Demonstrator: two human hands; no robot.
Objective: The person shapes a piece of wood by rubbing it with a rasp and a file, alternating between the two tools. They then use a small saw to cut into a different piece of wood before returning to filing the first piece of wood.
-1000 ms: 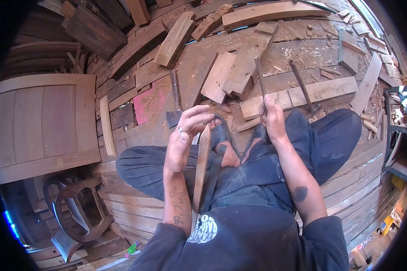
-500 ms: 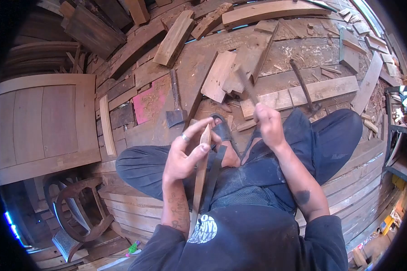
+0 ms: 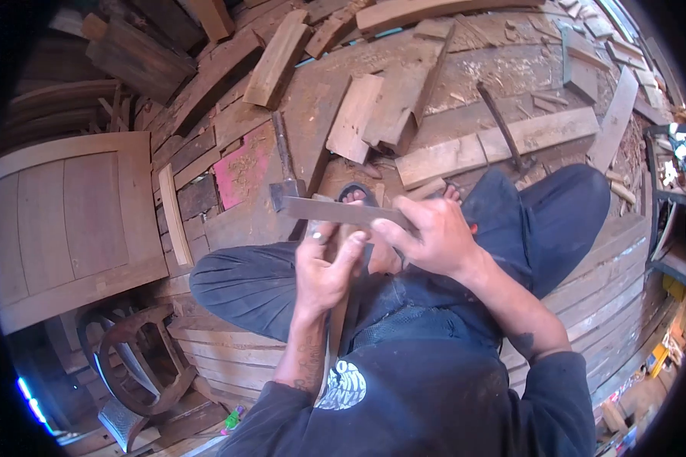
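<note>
My right hand (image 3: 442, 234) is closed around one end of a long flat file (image 3: 331, 211), a dull brown-grey bar. It lies crosswise over the tip of a narrow wooden stick (image 3: 337, 324). My left hand (image 3: 326, 266), with a ring on one finger, grips the stick near its upper end. Down toward my shirt runs the stick's lower part, while its tip is mostly covered by the file and fingers. Just beyond the file's free end, a hatchet (image 3: 283, 164) lies on the boards.
A hammer-like tool (image 3: 501, 126) rests by a long plank (image 3: 541, 137). Wood blocks (image 3: 356, 118), offcuts and shavings cover the floor ahead. To the left are a panelled wooden door (image 3: 76, 221) and a curved wooden frame (image 3: 145, 358). My crossed legs (image 3: 549, 221) sit below my hands.
My right hand has come down and left, turning the file from pointing away to lying across the stick's tip. The left hand keeps the stick, its fingers now closer around it.
</note>
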